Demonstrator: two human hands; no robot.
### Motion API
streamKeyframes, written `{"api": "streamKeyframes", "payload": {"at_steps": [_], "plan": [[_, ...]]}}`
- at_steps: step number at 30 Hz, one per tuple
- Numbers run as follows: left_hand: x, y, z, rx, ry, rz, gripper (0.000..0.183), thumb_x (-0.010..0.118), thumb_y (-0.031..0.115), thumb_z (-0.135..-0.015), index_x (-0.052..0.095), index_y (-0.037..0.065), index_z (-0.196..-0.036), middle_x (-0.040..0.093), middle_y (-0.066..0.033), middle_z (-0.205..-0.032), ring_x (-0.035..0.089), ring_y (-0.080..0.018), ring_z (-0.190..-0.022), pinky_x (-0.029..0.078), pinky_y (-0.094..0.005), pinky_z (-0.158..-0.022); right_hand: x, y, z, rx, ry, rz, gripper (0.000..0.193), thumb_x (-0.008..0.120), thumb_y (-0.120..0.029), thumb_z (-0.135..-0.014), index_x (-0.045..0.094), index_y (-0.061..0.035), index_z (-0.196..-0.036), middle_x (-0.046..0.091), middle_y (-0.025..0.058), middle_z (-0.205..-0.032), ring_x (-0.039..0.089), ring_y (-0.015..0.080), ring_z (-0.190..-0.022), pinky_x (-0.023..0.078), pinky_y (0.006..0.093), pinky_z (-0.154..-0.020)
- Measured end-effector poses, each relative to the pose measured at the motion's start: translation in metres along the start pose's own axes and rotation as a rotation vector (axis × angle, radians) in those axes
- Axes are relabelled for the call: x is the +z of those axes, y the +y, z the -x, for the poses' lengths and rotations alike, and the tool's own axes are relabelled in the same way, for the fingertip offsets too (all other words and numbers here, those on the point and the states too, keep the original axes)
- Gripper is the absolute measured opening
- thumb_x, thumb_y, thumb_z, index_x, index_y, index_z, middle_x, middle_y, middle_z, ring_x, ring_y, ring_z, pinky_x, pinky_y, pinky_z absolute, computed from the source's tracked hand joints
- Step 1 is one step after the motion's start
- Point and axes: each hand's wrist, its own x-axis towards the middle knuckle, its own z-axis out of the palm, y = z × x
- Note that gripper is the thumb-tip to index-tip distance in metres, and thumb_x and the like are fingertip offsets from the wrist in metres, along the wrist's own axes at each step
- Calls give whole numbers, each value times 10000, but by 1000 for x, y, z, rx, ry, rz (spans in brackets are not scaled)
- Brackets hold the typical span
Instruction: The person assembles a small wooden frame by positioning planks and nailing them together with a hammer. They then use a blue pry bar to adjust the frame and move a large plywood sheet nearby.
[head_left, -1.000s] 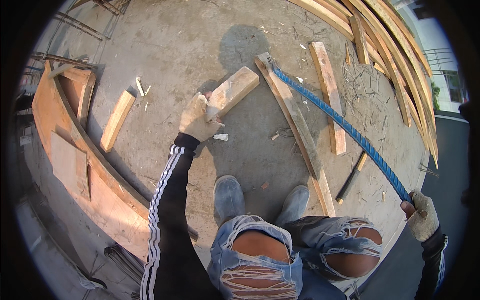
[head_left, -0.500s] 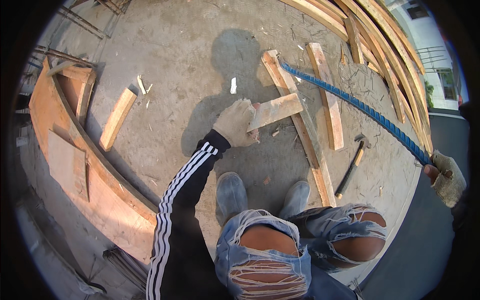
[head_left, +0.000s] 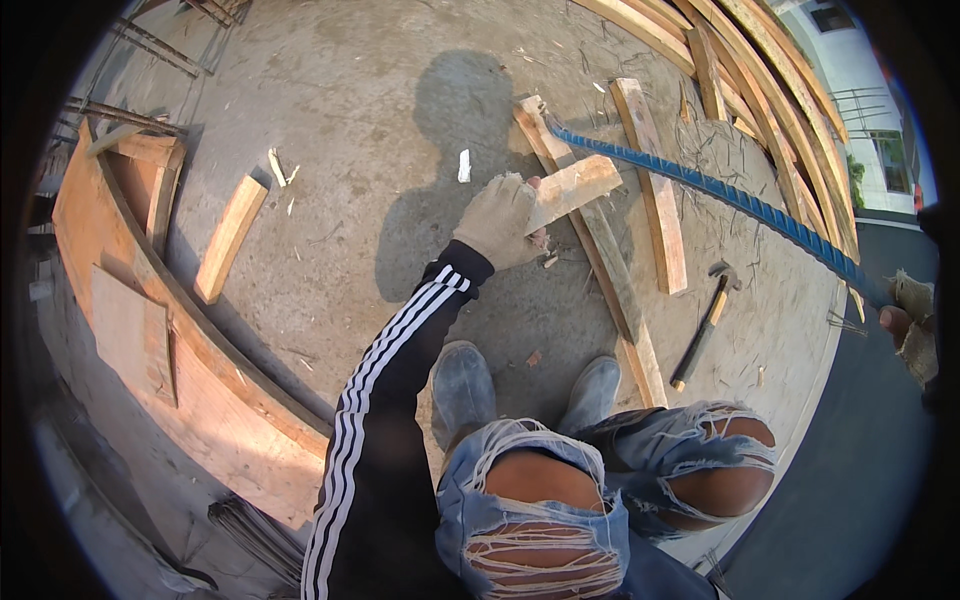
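The block (head_left: 575,188) juts rightward from the left hand (head_left: 497,220), which grips its near end, and overlaps the plank (head_left: 608,262) in view; contact is unclear. The right hand (head_left: 912,322) clasps the bar (head_left: 720,195), whose tip meets the plank's far end. The hammer (head_left: 704,328) lies right of the plank.

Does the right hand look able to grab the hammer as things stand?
Probably not while the right hand grips the blue ribbed bar, though the hammer itself lies uncovered on the concrete floor.
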Motion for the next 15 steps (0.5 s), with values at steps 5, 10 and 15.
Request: {"api": "streamKeyframes", "payload": {"at_steps": [5,10,15], "plan": [[6,12,-17,-236,-138,-53,774,800,373,-838,506,-89,-1385,577,-237,-1181,621,-388,-1101,528,-452,-928,0,8,5,-32,46,-8,406,666,-415,-949,608,-13,-950,533,55,-716,510,171,-609,392,335,-560],[-1,23,-17,-288,-245,-105,800,780,385,-846,468,-45,-1445,586,-228,-1180,649,-384,-1051,549,-463,-883,82,44,31,-137,191,185,440,657,-447,-1007,584,-23,-919,522,98,-679,533,232,-619,396,370,-584],[-4,30,-28,-336,-307,-143,815,770,400,-853,453,-35,-1465,596,-214,-1200,654,-367,-1086,553,-465,-885,120,42,43,-83,172,7,397,617,-378,-1038,597,11,-962,595,180,-709,616,305,-650,462,408,-614]]}}
